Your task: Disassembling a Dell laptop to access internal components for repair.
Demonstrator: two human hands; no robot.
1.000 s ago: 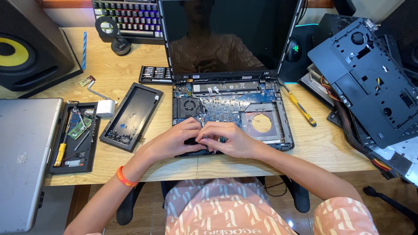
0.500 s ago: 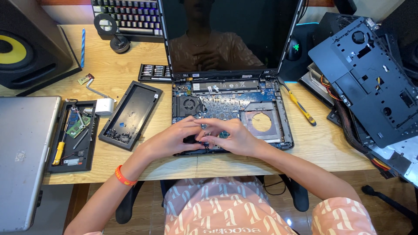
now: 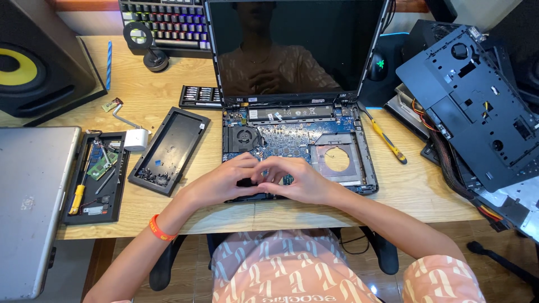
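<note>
An opened laptop (image 3: pixel 342 163) lies on the wooden desk with its keyboard cover off, so the blue board and fan (image 3: pixel 244 136) are bare. Its dark screen (image 3: pixel 292 45) stands upright. My left hand (image 3: pixel 224 180), with an orange band on the wrist, and my right hand (image 3: pixel 300 180) meet fingertip to fingertip over the laptop's front edge. Both sets of fingers curl around a small black part (image 3: pixel 245 182), which is mostly hidden between them.
A black plastic cover (image 3: pixel 168 148) and a tray of tools and memory sticks (image 3: pixel 95 174) lie to the left, beside a closed silver laptop (image 3: pixel 33 202). A yellow-handled screwdriver (image 3: pixel 387 140) lies to the right, near black chassis parts (image 3: pixel 477 101). Behind stand a bit set (image 3: pixel 199 96), a keyboard (image 3: pixel 163 22) and a speaker (image 3: pixel 39 62).
Both hands have drawn closer together at the laptop's front edge, and their fingertips now touch over the small black part. Nothing else on the desk has moved.
</note>
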